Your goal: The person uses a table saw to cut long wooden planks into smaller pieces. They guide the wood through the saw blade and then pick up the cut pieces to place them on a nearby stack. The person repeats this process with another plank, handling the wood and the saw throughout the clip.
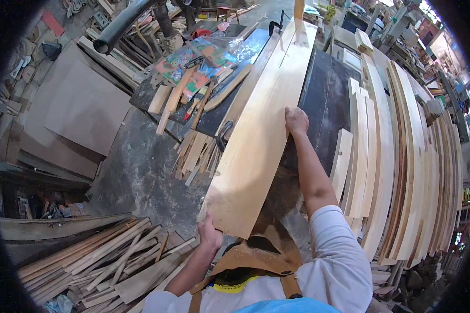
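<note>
Soft, even daylight fills the scene, brightest beyond the right hand (296,121) at the upper right, where it washes out. The pale board (261,135) between both hands is sharp with little shadow. Fisheye bending curves edges outward, and a black rim encloses everything.

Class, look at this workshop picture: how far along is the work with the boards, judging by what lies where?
Done, it seems: a stack of pale cut boards stands at the right, and thin offcuts lie at lower left. In hand: the left hand grips the near end of a long plank and the right hand presses its right edge on the dark saw table. Left: this plank lies whole, uncut.
</note>
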`<state>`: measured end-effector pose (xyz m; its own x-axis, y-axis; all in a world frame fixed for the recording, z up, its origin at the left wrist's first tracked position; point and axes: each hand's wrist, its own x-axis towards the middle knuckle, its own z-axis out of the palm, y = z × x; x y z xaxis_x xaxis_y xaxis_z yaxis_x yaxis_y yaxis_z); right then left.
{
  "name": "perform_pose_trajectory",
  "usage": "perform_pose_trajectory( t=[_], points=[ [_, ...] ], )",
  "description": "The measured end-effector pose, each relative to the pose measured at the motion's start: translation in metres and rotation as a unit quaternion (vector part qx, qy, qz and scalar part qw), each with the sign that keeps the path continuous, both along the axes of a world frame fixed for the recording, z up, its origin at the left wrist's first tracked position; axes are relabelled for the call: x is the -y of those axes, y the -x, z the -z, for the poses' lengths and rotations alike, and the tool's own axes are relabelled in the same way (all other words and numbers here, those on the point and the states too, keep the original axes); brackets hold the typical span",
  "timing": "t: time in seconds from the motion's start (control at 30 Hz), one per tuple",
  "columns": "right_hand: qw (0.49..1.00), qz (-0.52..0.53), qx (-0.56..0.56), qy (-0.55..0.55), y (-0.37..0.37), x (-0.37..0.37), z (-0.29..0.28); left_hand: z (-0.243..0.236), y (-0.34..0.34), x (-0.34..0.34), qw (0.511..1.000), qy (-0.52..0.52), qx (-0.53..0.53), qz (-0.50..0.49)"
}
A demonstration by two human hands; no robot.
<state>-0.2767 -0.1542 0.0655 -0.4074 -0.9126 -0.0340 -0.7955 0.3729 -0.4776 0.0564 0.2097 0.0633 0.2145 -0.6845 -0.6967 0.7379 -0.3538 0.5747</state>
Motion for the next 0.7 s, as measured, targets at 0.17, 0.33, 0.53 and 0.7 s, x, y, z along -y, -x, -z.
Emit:
perform_pose_trajectory(
  t=[0.17,0.33,0.53,0.7],
  points=[
    [1.000,0.000,0.008,0.017,0.002,0.010,-0.013,-0.005,0.008,0.018,1.000,0.000,-0.012,0.012],
    [0.999,0.002,-0.008,0.043,0.007,0.023,-0.021,-0.006,0.019,0.036,1.000,-0.010,0.011,0.022],
    [0.999,0.014,0.008,0.044,0.020,0.039,-0.017,0.008,0.021,0.052,0.999,0.013,-0.007,0.038],
    [1.000,0.002,0.003,0.004,0.008,0.012,-0.019,0.000,0.021,0.056,0.999,0.001,0.002,0.039]
  ],
)
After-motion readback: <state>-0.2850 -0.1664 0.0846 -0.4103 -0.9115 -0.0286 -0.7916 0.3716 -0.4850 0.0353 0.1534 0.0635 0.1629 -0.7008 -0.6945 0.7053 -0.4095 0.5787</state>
